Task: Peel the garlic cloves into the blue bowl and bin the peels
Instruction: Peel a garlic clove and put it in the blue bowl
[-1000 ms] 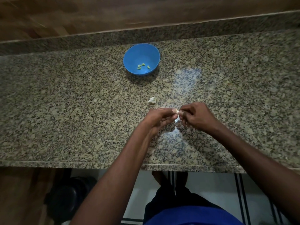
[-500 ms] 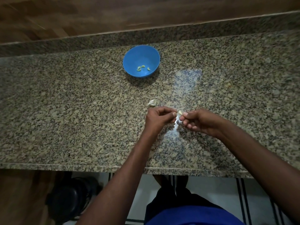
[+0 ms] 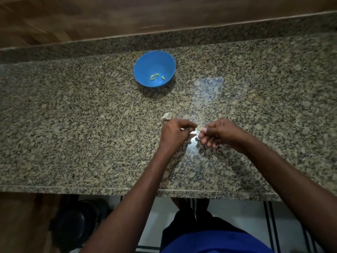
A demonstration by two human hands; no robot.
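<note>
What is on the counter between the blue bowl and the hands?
In the head view, a small pale garlic piece lies just beyond the left hand. From there up to the blue bowl, only bare granite counter shows.

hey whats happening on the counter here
A person is peeling garlic over a granite counter. The right hand pinches a small pale garlic clove at its fingertips, and the left hand, fingers curled, works at it from the other side. A blue bowl farther back holds a few peeled cloves. A whitish bit of garlic or peel lies on the counter just beyond the left hand; which it is, I cannot tell.
</note>
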